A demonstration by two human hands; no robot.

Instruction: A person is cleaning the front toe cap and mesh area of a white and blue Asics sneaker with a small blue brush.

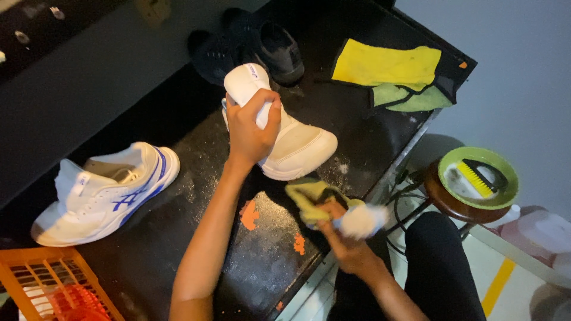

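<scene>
My left hand (251, 128) grips a white sneaker (297, 145) around its heel and tongue, holding it on the black table (196, 220) with the toe pointing right. My right hand (342, 238) is closed on a yellow-green cloth (312, 196) covered with white foam, at the table's near edge just below the sneaker's toe. A second white sneaker with blue stripes (104, 190) lies apart at the left of the table.
A pair of black shoes (256, 47) stands at the far end. Yellow and green cloths (395, 74) lie at the far right corner. A green bowl with a yellow-bristled brush (479, 178) rests on a stool at right. An orange crate (50, 285) sits bottom left.
</scene>
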